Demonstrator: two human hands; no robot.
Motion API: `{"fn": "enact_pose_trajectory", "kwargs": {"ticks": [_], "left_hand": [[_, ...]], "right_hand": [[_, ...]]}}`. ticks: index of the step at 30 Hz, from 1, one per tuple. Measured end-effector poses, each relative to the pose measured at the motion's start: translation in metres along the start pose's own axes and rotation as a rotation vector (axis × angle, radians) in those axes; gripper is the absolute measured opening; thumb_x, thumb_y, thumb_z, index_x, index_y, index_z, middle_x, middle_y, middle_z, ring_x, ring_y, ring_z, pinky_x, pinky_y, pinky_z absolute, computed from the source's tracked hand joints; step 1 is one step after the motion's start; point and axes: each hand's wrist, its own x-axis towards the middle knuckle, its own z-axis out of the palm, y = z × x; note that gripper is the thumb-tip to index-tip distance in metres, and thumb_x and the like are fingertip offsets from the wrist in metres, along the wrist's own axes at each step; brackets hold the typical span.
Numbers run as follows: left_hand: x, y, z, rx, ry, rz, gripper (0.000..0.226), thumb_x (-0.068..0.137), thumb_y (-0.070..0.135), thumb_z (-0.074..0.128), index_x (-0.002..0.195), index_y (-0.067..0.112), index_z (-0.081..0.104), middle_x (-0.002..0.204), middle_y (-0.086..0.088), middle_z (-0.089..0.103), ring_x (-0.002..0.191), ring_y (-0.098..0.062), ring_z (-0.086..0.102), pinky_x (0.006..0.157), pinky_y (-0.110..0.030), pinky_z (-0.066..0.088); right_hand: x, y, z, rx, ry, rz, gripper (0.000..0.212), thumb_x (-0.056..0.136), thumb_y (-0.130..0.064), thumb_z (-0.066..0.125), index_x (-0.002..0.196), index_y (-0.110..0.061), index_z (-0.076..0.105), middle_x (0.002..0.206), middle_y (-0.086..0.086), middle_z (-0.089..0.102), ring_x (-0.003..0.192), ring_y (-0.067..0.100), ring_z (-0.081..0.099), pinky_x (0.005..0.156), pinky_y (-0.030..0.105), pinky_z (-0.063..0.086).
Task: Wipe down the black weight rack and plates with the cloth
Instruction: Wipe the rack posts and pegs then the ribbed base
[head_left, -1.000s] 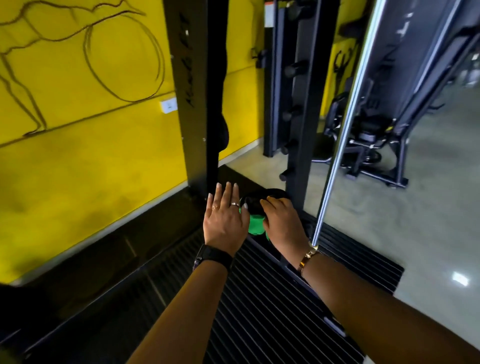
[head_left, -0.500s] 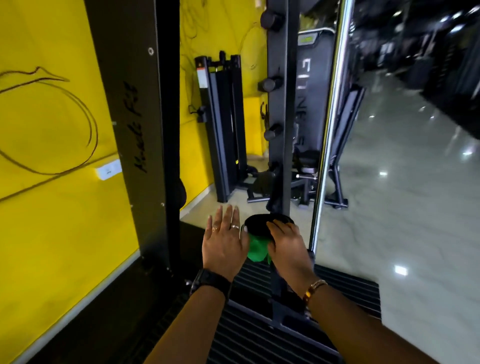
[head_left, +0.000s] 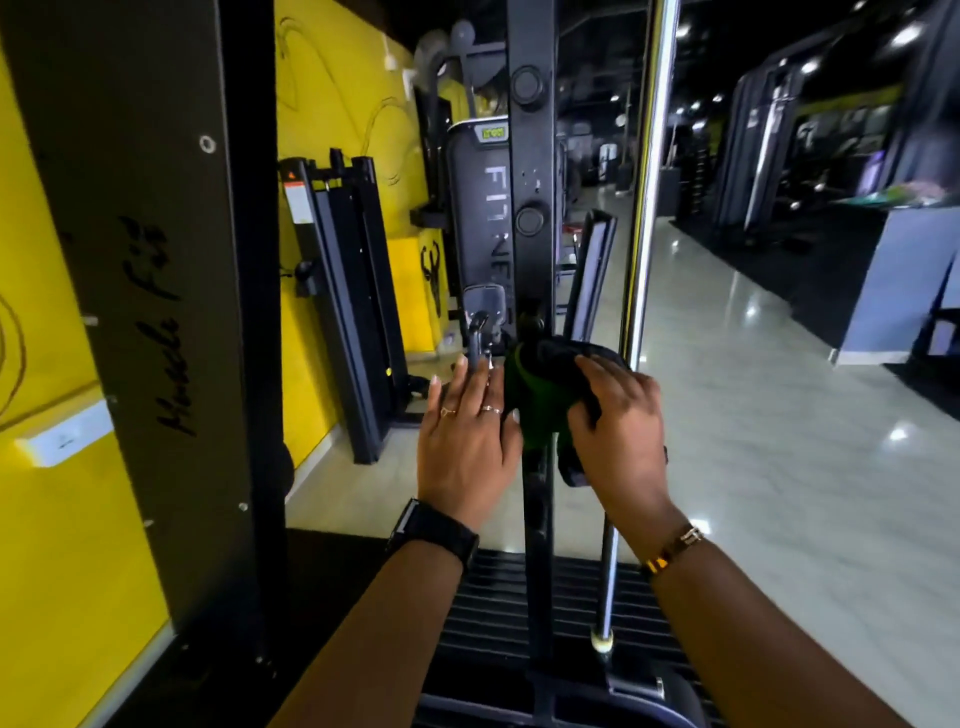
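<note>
A black upright post of the weight rack (head_left: 531, 156) rises in the centre, with round black knobs on its face. A small black weight plate (head_left: 558, 356) hangs on the post at hand height. A green cloth (head_left: 527, 402) is bunched against the plate. My right hand (head_left: 621, 431) curls over the plate's edge and presses the cloth to it. My left hand (head_left: 467, 431) is beside the cloth with fingers straight and raised, holding nothing. Most of the plate is hidden by the cloth and my right hand.
A wide black rack column (head_left: 150, 312) stands at left against the yellow wall (head_left: 47, 519). A chrome guide rod (head_left: 647, 182) runs upright just right of the post. A ribbed black base (head_left: 498, 613) lies below. Other gym machines (head_left: 343, 291) and a glossy floor (head_left: 779, 467) lie beyond.
My view has tilted upward and moved closer to the post. Both hands stay on the plate and cloth; the right hand has shifted further round the plate's edge.
</note>
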Motion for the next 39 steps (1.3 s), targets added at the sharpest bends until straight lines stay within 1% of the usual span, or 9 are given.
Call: {"fn": "enact_pose_trajectory", "kwargs": {"ticks": [4,8,10,14,22,26,30,33,39], "left_hand": [[0.048,-0.015,0.012,-0.031,0.093,0.041,0.055,0.096,0.033,0.03,0.138,0.006,0.052,0.145,-0.01,0.049,0.139,-0.029,0.038,0.116,-0.042,0.012],[0.098,-0.037,0.021,-0.052,0.173,0.082,0.055,0.096,0.033,0.029,0.139,0.007,0.051,0.146,-0.01,0.048,0.141,-0.029,0.036,0.116,-0.041,0.008],[0.118,-0.048,0.027,-0.054,0.195,0.092,0.055,0.096,0.034,0.028,0.14,0.009,0.05,0.147,-0.009,0.047,0.141,-0.029,0.035,0.116,-0.041,0.007],[0.148,-0.064,0.037,-0.092,0.243,0.092,0.056,0.096,0.032,0.026,0.141,0.007,0.047,0.147,-0.008,0.047,0.141,-0.027,0.035,0.117,-0.041,0.009],[0.189,-0.072,0.058,-0.264,0.327,0.177,0.053,0.096,0.029,0.029,0.143,0.009,0.046,0.148,-0.008,0.045,0.142,-0.027,0.034,0.117,-0.043,0.015],[0.208,-0.074,0.067,-0.372,0.353,0.208,0.053,0.096,0.03,0.03,0.142,0.01,0.048,0.147,-0.008,0.046,0.141,-0.027,0.035,0.117,-0.036,0.008],[0.232,-0.078,0.073,-0.554,0.344,0.277,0.055,0.098,0.031,0.026,0.144,0.008,0.045,0.149,-0.009,0.044,0.143,-0.028,0.032,0.117,-0.043,0.015],[0.252,-0.084,0.074,-0.657,0.377,0.336,0.055,0.099,0.031,0.026,0.144,0.007,0.045,0.149,-0.01,0.044,0.143,-0.028,0.031,0.117,-0.044,0.02],[0.302,-0.097,0.058,-0.789,0.436,0.407,0.057,0.1,0.036,0.02,0.148,0.01,0.038,0.153,-0.006,0.039,0.146,-0.024,0.025,0.119,-0.038,0.01]], "right_hand": [[0.037,-0.008,0.006,0.008,0.106,-0.01,0.043,0.081,0.002,0.062,0.125,-0.003,0.062,0.122,0.017,0.064,0.111,0.04,0.053,0.093,0.045,0.047],[0.077,-0.017,0.021,0.016,0.269,-0.038,0.044,0.08,-0.006,0.054,0.122,-0.004,0.064,0.12,0.015,0.065,0.106,0.032,0.05,0.092,0.031,0.04],[0.093,-0.022,0.031,0.018,0.325,-0.056,0.042,0.08,-0.007,0.053,0.12,-0.004,0.065,0.118,0.015,0.066,0.103,0.026,0.046,0.09,0.029,0.037],[0.109,-0.027,0.049,0.003,0.363,-0.101,0.041,0.082,-0.013,0.049,0.117,-0.004,0.066,0.114,0.014,0.067,0.101,0.024,0.045,0.09,0.029,0.037],[0.118,-0.036,0.057,-0.127,0.453,-0.119,0.038,0.08,-0.008,0.053,0.115,-0.004,0.067,0.112,0.011,0.068,0.101,0.021,0.048,0.089,0.029,0.04],[0.116,-0.046,0.06,-0.23,0.523,-0.097,0.037,0.08,-0.011,0.052,0.112,-0.004,0.069,0.107,0.009,0.069,0.099,0.019,0.049,0.089,0.023,0.038],[0.116,-0.065,0.06,-0.361,0.588,-0.041,0.038,0.079,-0.017,0.051,0.111,-0.008,0.07,0.103,0.002,0.068,0.098,0.016,0.048,0.089,0.007,0.031],[0.128,-0.088,0.065,-0.476,0.658,-0.102,0.036,0.078,-0.015,0.052,0.107,-0.008,0.072,0.098,-0.008,0.061,0.095,0.017,0.049,0.087,0.011,0.033],[0.168,-0.135,0.071,-0.666,0.662,-0.316,0.029,0.079,-0.007,0.056,0.103,-0.008,0.073,0.099,-0.01,0.058,0.092,0.02,0.048,0.082,0.021,0.036]]}}
